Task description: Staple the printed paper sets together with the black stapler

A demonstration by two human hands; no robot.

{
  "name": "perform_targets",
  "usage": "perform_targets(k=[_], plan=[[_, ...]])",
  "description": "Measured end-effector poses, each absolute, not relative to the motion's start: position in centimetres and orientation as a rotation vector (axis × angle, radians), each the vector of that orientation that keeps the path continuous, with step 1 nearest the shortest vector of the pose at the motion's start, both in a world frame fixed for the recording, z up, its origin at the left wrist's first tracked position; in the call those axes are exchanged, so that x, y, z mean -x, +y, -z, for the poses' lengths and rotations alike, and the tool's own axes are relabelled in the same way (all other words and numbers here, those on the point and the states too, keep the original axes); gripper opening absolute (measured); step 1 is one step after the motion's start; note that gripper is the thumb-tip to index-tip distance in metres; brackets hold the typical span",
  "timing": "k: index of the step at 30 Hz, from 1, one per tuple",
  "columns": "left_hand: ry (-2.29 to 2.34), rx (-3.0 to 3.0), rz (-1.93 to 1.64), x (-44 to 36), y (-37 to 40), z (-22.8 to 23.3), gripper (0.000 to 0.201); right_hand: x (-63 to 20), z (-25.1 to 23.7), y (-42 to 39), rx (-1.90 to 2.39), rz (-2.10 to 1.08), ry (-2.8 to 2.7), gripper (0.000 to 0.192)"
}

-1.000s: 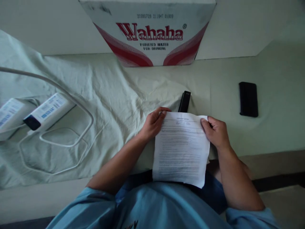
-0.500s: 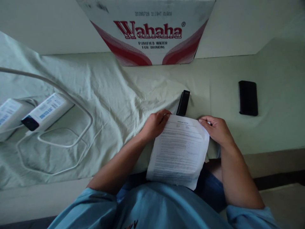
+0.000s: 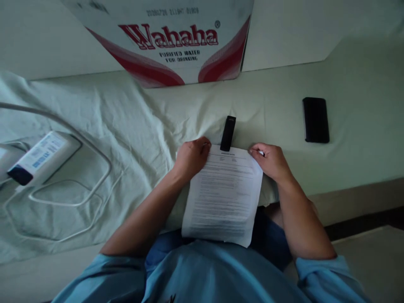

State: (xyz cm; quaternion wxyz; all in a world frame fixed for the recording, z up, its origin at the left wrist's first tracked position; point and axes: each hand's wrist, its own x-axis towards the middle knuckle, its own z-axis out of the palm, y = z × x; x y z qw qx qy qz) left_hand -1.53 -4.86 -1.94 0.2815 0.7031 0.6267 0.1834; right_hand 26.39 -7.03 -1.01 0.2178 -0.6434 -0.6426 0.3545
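A printed sheet of paper hangs down from the cloth edge over my lap, its text side up. My left hand pinches its top left corner. At the top right corner my right hand grips the paper between thumb and fingers. Between the two hands lies a slim black bar that looks like a stapler, long side pointing away from me. Its near end overlaps the middle of the paper's top edge, and neither hand touches it.
A large Wahaha water carton stands at the back against the wall. On the right lies a black phone-like slab. White boxes and a looped white cable rest on the wrinkled pale green cloth at left.
The camera view has shifted, so everything sits further left. The paper's top edge, which hid the black bar's near end, now lies beneath it. Both hands keep hold of the paper.
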Motion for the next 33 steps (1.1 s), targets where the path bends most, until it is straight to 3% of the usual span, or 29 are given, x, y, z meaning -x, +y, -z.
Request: perform_targets(k=[5,11,33], plan=[[1.603,-2.110,-0.723,1.2,-4.4,1.7,0.030,-26.2,1.0,-7.0,1.795,-0.951,-1.820,0.020],[1.058,-2.296,-0.822,0.9,-4.8,1.1,0.038,-26.2,1.0,-6.9,1.789,-0.971,-1.818,0.019],[1.166,-2.449,-0.732,0.7,-5.8,3.2,0.039,-26.2,1.2,-6.8,1.817,-0.967,-1.812,0.023]])
